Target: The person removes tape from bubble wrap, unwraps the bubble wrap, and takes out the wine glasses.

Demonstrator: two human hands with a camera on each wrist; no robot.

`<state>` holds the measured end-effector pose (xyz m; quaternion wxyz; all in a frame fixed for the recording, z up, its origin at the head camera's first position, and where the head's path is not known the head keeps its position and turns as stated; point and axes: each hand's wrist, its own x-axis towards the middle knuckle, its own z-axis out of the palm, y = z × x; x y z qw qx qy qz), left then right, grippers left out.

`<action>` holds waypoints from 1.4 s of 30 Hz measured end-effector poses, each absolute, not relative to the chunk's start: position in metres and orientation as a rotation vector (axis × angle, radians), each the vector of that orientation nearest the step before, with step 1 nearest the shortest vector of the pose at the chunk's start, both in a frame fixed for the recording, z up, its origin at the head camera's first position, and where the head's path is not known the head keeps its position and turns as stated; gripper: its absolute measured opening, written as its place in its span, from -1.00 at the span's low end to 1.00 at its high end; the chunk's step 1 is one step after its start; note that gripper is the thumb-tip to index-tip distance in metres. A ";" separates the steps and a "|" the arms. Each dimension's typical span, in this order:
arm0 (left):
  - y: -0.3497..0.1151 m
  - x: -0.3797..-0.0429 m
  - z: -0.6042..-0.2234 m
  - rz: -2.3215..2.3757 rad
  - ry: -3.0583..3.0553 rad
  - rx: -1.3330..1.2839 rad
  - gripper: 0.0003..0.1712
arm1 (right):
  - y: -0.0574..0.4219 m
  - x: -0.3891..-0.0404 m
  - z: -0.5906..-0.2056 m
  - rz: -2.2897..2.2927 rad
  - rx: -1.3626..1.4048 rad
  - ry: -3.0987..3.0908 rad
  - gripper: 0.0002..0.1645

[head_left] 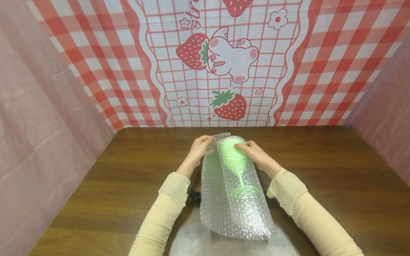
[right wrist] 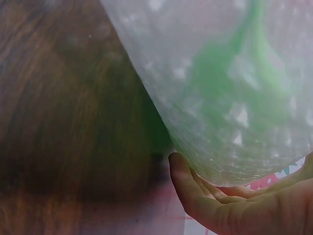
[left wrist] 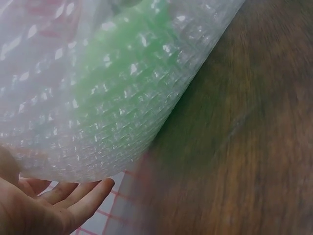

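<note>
A bright green stemmed goblet [head_left: 233,156] lies rolled in clear bubble wrap [head_left: 215,202], its bowl toward the far side and its foot toward me. At the upper left corner, my left hand [head_left: 198,149] pinches the loose edge of the wrap. My right hand [head_left: 258,156] grips the wrapped bowl from the right, thumb on top. In the left wrist view, the fingers of the left hand [left wrist: 63,208] lie under the sheet's edge. The right wrist view has the right hand's fingers curled beneath the wrap, with the green goblet [right wrist: 220,73] blurred behind the plastic.
The bundle is held over a brown wooden table [head_left: 128,185]. A pale grey-white sheet or surface [head_left: 198,241] shows below it at the near edge. Behind the table hangs a red-checked strawberry cloth [head_left: 230,64], with pink curtains [head_left: 38,124] at both sides.
</note>
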<state>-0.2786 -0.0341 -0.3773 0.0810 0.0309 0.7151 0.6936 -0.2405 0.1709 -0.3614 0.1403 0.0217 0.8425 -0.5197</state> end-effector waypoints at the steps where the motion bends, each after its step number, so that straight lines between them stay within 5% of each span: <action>1: -0.035 -0.279 -0.378 2.073 2.136 0.091 -0.70 | 0.171 -0.240 -0.361 -1.501 0.063 2.433 -0.10; 30: -0.026 -0.286 -0.358 1.860 2.250 0.243 -0.68 | 0.172 -0.243 -0.357 -1.425 0.033 2.448 -0.08; 42: -0.021 -0.285 -0.358 1.898 2.180 0.118 -0.71 | 0.169 -0.243 -0.343 -1.266 -0.047 2.652 -0.09</action>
